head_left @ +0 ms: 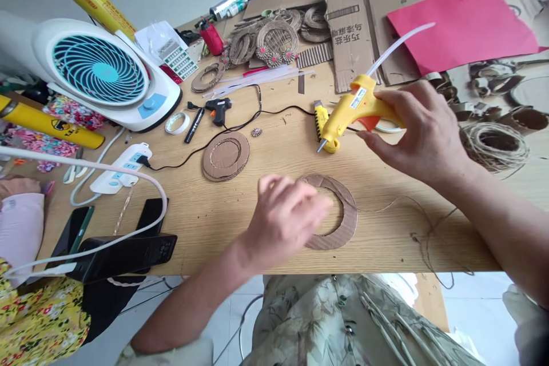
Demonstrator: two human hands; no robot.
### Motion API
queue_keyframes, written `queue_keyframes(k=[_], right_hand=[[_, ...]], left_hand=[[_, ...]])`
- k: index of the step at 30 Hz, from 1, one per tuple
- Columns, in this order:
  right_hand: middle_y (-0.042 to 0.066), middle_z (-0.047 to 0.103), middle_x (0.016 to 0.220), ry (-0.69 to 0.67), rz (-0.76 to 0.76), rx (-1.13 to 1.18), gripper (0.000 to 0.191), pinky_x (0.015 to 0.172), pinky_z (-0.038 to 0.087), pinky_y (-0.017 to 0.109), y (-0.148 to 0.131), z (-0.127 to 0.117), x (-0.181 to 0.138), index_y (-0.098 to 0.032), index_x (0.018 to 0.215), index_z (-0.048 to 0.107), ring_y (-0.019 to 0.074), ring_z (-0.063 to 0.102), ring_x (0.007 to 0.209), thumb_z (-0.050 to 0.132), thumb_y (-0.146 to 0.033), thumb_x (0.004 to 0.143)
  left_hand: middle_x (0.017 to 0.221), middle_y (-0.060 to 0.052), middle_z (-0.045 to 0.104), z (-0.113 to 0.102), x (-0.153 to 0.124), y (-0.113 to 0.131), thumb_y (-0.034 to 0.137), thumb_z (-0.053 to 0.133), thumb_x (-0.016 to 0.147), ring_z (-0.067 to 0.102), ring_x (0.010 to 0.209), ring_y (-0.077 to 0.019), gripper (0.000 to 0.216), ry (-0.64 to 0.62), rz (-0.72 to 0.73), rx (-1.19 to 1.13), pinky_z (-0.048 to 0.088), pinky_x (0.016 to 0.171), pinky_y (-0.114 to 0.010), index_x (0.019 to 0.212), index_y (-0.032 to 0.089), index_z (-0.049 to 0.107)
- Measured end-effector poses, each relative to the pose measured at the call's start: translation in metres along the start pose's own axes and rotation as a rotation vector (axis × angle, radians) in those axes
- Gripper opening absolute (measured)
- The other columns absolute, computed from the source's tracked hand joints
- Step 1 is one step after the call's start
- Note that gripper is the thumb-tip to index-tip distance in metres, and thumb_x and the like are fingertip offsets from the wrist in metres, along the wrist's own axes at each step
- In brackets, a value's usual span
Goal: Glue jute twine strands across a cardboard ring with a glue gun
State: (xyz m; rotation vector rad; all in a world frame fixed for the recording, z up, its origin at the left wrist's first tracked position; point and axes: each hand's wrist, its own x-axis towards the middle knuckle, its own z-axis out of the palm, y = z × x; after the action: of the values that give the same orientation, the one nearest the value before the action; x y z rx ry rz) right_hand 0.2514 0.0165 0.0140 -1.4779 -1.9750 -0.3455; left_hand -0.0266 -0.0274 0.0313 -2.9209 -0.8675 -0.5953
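My right hand [422, 131] grips a yellow hot glue gun [349, 107] by its handle, above the table. The nozzle points down and left, and a clear glue stick [403, 43] curves out of the back. My left hand [287, 220] is blurred by motion, fingers curled, over the left side of a flat cardboard ring [349, 220]. Whether it holds anything is hidden. Thin twine [397, 199] runs from the ring's right side across the table to its front edge. Just below the glue gun lies a yellow utility knife [319, 117].
Left of my hands lie another cardboard ring [210, 163], a small black glue gun [218, 110] and a power strip [122, 168]. A fan [107, 71] stands beyond. Twine-wrapped rings [278, 37] are heaped at the back. A twine coil [495, 146] sits at right; another person's sleeve [21, 229] shows at left.
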Motion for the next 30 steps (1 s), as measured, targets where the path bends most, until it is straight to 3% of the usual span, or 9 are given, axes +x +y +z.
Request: queue_keyframes(k=[3, 8, 14, 20, 24, 27, 30], right_hand=[[0.014, 0.064, 0.107, 0.016, 0.049, -0.015, 0.057, 0.085, 0.055, 0.049, 0.007, -0.003, 0.001, -0.016, 0.128, 0.058, 0.0305, 0.063, 0.102, 0.063, -0.053, 0.085], [0.013, 0.063, 0.105, 0.03, 0.086, -0.035, 0.061, 0.086, 0.056, 0.051, 0.015, -0.007, 0.003, -0.015, 0.127, 0.058, 0.0305, 0.063, 0.103, 0.064, -0.057, 0.084], [0.013, 0.063, 0.109, 0.004, 0.1, -0.017, 0.056, 0.085, 0.055, 0.051, 0.015, -0.013, 0.004, -0.017, 0.129, 0.057, 0.0301, 0.061, 0.104, 0.061, -0.053, 0.087], [0.014, 0.062, 0.108, 0.007, 0.099, -0.011, 0.054, 0.086, 0.055, 0.052, 0.014, -0.012, 0.004, -0.017, 0.128, 0.056, 0.0317, 0.061, 0.105, 0.062, -0.05, 0.086], [0.015, 0.063, 0.109, 0.003, 0.14, -0.037, 0.057, 0.087, 0.054, 0.048, 0.015, -0.013, 0.005, -0.017, 0.128, 0.056, 0.0304, 0.062, 0.103, 0.065, -0.051, 0.083], [0.017, 0.064, 0.11, -0.008, 0.168, -0.05, 0.06, 0.087, 0.053, 0.049, 0.017, -0.014, 0.005, -0.015, 0.128, 0.058, 0.0311, 0.062, 0.103, 0.065, -0.054, 0.083], [0.017, 0.064, 0.11, -0.022, 0.159, -0.041, 0.062, 0.087, 0.053, 0.05, 0.017, -0.013, 0.004, -0.013, 0.127, 0.059, 0.0319, 0.062, 0.105, 0.066, -0.055, 0.082]], left_hand=[[0.09, 0.0, 0.068, 0.02, 0.018, -0.012, 0.017, 0.056, 0.098, 0.054, 0.085, -0.0159, 0.014, 0.059, 0.061, 0.055, 0.035, 0.09, -0.04, 0.101, 0.024, 0.068], [0.084, 0.0, 0.066, 0.045, 0.048, -0.022, 0.01, 0.052, 0.098, 0.05, 0.083, -0.0167, 0.02, 0.037, 0.31, 0.195, 0.03, 0.088, -0.04, 0.088, 0.019, 0.066], [0.077, -0.001, 0.062, 0.045, 0.057, -0.022, 0.004, 0.05, 0.095, 0.049, 0.079, -0.0165, 0.026, 0.047, 0.562, 0.261, 0.032, 0.091, -0.04, 0.075, 0.017, 0.061], [0.08, -0.001, 0.064, 0.041, 0.064, -0.026, 0.004, 0.048, 0.097, 0.052, 0.079, -0.0152, 0.027, 0.044, 0.663, 0.297, 0.035, 0.091, -0.038, 0.078, 0.017, 0.062], [0.086, 0.0, 0.069, 0.039, 0.06, -0.032, 0.009, 0.047, 0.099, 0.057, 0.077, -0.0144, 0.022, 0.017, 0.522, 0.21, 0.037, 0.083, -0.037, 0.086, 0.018, 0.062], [0.092, 0.001, 0.074, 0.037, 0.044, -0.04, 0.01, 0.049, 0.098, 0.062, 0.077, -0.0116, 0.015, -0.014, 0.238, -0.065, 0.041, 0.08, -0.033, 0.089, 0.018, 0.058], [0.089, 0.003, 0.074, 0.034, 0.022, -0.046, 0.007, 0.055, 0.093, 0.065, 0.078, -0.0101, 0.012, 0.048, -0.008, -0.359, 0.046, 0.083, -0.027, 0.093, 0.019, 0.058]])
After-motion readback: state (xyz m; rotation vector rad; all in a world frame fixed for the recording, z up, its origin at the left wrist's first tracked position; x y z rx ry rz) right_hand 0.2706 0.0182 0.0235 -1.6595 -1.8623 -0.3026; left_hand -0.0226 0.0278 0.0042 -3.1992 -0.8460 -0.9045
